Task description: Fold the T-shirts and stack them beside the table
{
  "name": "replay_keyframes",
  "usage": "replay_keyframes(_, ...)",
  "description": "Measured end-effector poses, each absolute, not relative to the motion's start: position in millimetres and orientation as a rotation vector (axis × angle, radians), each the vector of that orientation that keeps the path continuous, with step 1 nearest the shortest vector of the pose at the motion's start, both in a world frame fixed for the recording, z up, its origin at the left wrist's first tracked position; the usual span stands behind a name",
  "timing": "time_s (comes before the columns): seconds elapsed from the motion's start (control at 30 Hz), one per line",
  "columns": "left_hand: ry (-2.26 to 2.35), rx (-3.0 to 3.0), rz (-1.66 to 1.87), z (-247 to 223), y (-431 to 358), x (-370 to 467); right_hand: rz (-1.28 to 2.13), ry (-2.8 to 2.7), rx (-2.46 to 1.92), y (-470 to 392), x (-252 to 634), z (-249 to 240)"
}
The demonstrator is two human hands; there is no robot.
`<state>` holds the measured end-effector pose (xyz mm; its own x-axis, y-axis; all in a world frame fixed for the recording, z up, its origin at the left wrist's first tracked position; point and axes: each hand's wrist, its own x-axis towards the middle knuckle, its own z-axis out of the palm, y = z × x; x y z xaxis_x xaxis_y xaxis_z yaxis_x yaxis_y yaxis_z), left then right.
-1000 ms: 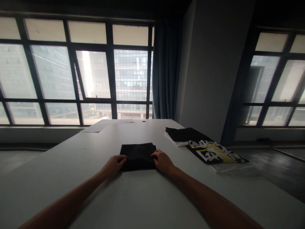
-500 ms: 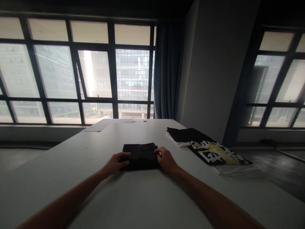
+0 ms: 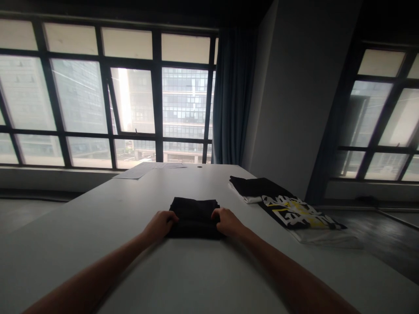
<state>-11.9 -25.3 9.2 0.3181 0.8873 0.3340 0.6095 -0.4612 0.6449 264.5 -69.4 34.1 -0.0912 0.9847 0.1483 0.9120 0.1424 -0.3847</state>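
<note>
A folded black garment [image 3: 195,218] lies on the white table [image 3: 190,274] in front of me; its exact kind does not show. At its left edge, my left hand [image 3: 161,224] is closed, with thumb and fingers pinching the cloth. My right hand [image 3: 228,221] pinches the right edge in the same way, its fingers curled in. Between the hands the cloth forms a compact rectangle with a slightly uneven top. Both hands rest low, close to the tabletop.
To the right lie folded clothes: a black piece [image 3: 258,186] over white cloth, and a black garment with white and yellow lettering [image 3: 301,211] on pale fabric. Paper sheets [image 3: 134,172] lie at the far left. Windows and a blue curtain [image 3: 231,100] stand beyond.
My fingers, laid flatter on the garment before, have curled into a pinch at both sides. The garment's near edge has come slightly closer to me. The view has tilted a little.
</note>
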Motion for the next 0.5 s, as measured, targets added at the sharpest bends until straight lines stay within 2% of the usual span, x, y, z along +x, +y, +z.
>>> replay_keyframes(0.1,1.447,2.467,0.776,22,-39,-12,-0.081,-2.133,-2.005,-80,253,37)
replay_keyframes(0.2,1.375,2.663,0.784,28,-50,-9,-0.26,-2.206,-1.823,-85,243,37)
replay_keyframes(0.33,1.027,2.772,0.666,13,-49,-2,-0.002,-2.381,-1.502,-83,235,29)
replay_keyframes(0.5,0.978,2.671,0.363,-7,-41,-3,0.403,-2.408,-1.659,-69,249,19)
